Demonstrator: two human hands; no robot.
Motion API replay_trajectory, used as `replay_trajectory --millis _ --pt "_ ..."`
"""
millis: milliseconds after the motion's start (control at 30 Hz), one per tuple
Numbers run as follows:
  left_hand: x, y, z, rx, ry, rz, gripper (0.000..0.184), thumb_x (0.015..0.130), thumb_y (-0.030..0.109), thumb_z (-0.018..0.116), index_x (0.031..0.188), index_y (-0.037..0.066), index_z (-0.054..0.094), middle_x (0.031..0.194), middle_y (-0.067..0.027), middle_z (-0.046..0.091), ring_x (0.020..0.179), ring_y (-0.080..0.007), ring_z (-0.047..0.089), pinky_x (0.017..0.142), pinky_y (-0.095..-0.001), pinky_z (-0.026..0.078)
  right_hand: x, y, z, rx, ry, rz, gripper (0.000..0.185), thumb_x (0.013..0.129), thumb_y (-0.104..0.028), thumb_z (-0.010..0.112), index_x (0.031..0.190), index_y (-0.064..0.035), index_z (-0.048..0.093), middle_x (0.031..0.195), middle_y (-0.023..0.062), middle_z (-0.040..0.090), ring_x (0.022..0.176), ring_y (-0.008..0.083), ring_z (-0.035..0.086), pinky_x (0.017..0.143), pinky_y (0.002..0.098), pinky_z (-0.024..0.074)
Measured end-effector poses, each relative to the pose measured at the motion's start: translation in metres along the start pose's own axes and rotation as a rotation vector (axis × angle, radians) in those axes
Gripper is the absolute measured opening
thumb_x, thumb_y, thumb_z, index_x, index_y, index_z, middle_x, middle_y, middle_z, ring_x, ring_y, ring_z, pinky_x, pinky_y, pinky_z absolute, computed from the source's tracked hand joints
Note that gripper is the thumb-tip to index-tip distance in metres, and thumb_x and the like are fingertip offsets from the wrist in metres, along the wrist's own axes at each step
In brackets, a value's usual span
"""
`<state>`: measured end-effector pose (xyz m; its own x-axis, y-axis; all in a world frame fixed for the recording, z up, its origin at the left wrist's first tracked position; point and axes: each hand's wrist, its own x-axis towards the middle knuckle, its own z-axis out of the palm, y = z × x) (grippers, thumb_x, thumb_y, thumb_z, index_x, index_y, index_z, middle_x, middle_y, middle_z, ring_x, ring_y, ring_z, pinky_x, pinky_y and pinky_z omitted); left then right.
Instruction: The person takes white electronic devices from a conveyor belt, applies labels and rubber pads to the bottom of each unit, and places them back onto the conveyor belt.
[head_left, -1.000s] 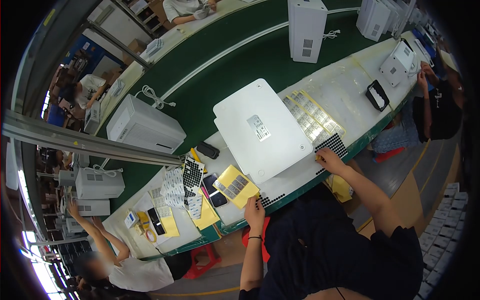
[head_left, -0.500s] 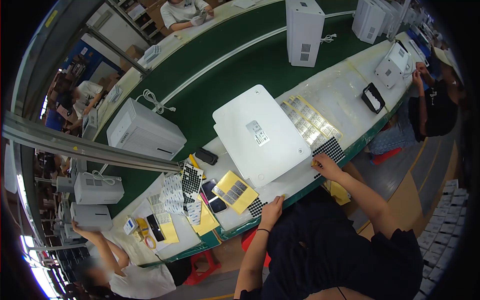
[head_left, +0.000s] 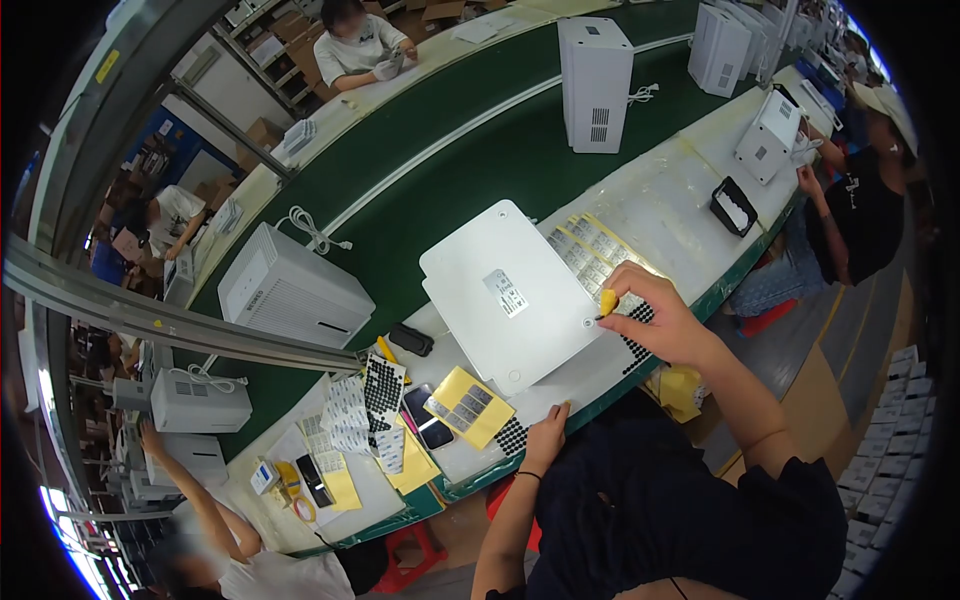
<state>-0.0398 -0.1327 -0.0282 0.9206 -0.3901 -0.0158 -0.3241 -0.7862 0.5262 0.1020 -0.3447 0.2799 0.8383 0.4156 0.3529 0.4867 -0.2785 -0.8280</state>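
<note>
My right hand [head_left: 655,318] is closed in a pinch at the near right corner of a white appliance [head_left: 470,300], which lies with its labelled face up. A yellow cover [head_left: 608,301] sits on a fingertip, and a small black round pad shows between finger and thumb, beside a recessed hole in the corner. Under that hand lies a sheet of black round pads [head_left: 637,345], partly hidden. My left hand [head_left: 545,437] rests at the bench edge with fingers curled, a yellow tip showing; whether it holds anything is hidden. A smaller sheet of black pads [head_left: 511,437] lies beside it.
Silver label sheets [head_left: 590,250] lie behind the appliance. A yellow label sheet [head_left: 470,408], a phone [head_left: 432,430] and a black case [head_left: 410,339] lie to its left. A metal post [head_left: 200,312] crosses the left side. Co-workers sit at both ends and across the green belt [head_left: 450,180].
My right hand has lifted from the sheet of black pads and moved up and left to the appliance's corner, carrying a small black pad. My left hand stays at the bench edge.
</note>
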Motion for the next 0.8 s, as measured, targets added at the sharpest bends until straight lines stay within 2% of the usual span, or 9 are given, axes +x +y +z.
replay_trajectory --millis 100,267,400,467,500,600,633,733,800 --pt "0.0 -0.001 0.002 -0.042 -0.003 -0.009 0.041 0.079 0.001 0.053 0.119 0.01 0.052 0.103 -0.0106 0.059 0.068 -0.035 0.064 0.057 -0.0428 0.054 0.003 -0.002 0.002 -0.116 -0.077 0.02 0.016 0.082 -0.008 0.068 0.086 -0.0032 0.054 0.087 0.0072 0.055 0.086 0.0229 0.052 0.078 0.0326 0.0424" --pt "-0.001 0.0 -0.003 -0.087 -0.01 -0.036 0.032 0.086 0.006 0.051 0.117 0.01 0.054 0.102 -0.0106 0.061 0.07 -0.0354 0.064 0.059 -0.0439 0.053 0.009 -0.007 0.005 -0.366 -0.095 -0.154 0.013 0.081 -0.009 0.066 0.087 -0.0041 0.055 0.088 0.0065 0.057 0.089 0.0246 0.053 0.081 0.0363 0.0424" --pt "-0.003 0.017 -0.033 -0.238 0.149 -0.124 0.031 0.085 0.004 0.056 0.116 0.009 0.054 0.101 -0.0122 0.062 0.07 -0.0353 0.064 0.058 -0.0426 0.052 0.008 -0.012 0.009 -0.53 -0.026 -0.294 0.014 0.075 -0.003 0.069 0.084 -0.0058 0.058 0.09 0.0067 0.061 0.091 0.0265 0.055 0.087 0.0382 0.0455" --pt "-0.006 0.02 -0.048 -0.318 0.278 -0.194 0.031 0.085 0.006 0.059 0.116 0.008 0.055 0.101 -0.013 0.064 0.071 -0.0353 0.064 0.059 -0.0418 0.051 0.005 -0.003 0.014 -0.586 0.028 -0.401 0.015 0.076 -0.003 0.067 0.087 -0.0062 0.058 0.088 0.0053 0.06 0.09 0.0252 0.056 0.087 0.0381 0.0463" --pt "-0.009 0.018 -0.049 -0.313 0.351 -0.238 0.035 0.082 0.004 0.064 0.116 0.007 0.055 0.098 -0.012 0.065 0.064 -0.0294 0.062 0.056 -0.0369 0.049 0.002 0.002 0.017 -0.612 0.054 -0.454 0.016 0.076 -0.004 0.066 0.089 -0.0065 0.058 0.087 0.0047 0.059 0.089 0.0246 0.056 0.087 0.0381 0.0467" --pt "-0.015 0.013 -0.062 -0.483 0.43 -0.431 0.037 0.081 0.001 0.066 0.116 0.003 0.055 0.097 -0.0066 0.065 0.047 -0.0109 0.049 0.046 -0.0268 0.039 -0.007 0.012 0.023 -0.615 0.142 -0.507 0.021 0.071 -0.001 0.068 0.088 -0.0065 0.057 0.089 0.0042 0.062 0.087 0.0249 0.058 0.086 0.0406 0.049" --pt "-0.017 0.01 -0.07 -0.51 0.431 -0.446 0.037 0.081 -0.002 0.065 0.116 0.001 0.052 0.097 -0.0051 0.062 0.049 -0.0037 0.047 0.046 -0.021 0.035 -0.009 0.015 0.025 -0.605 0.171 -0.524 0.023 0.069 -0.001 0.069 0.087 -0.0066 0.057 0.091 0.0043 0.063 0.087 0.025 0.058 0.085 0.0408 0.0493" --pt "-0.014 0.012 -0.094 -0.759 0.584 -0.573 0.036 0.083 -0.003 0.065 0.115 -0.001 0.05 0.1 -0.006 0.06 0.052 -0.0039 0.049 0.046 -0.0189 0.035 -0.017 0.03 0.033 -0.574 0.275 -0.576 0.028 0.066 0.0 0.072 0.086 -0.007 0.055 0.093 0.0048 0.064 0.086 0.0255 0.059 0.082 0.0412 0.0497" --pt "-0.007 0.014 -0.114 -0.804 0.686 -0.557 0.035 0.083 -0.004 0.065 0.114 -0.001 0.048 0.102 -0.0069 0.058 0.055 -0.0033 0.049 0.046 -0.0174 0.034 -0.02 0.046 0.044 -0.551 0.365 -0.613 0.031 0.064 0.001 0.073 0.086 -0.0074 0.053 0.093 0.0052 0.065 0.086 0.0261 0.059 0.081 0.0411 0.0497"
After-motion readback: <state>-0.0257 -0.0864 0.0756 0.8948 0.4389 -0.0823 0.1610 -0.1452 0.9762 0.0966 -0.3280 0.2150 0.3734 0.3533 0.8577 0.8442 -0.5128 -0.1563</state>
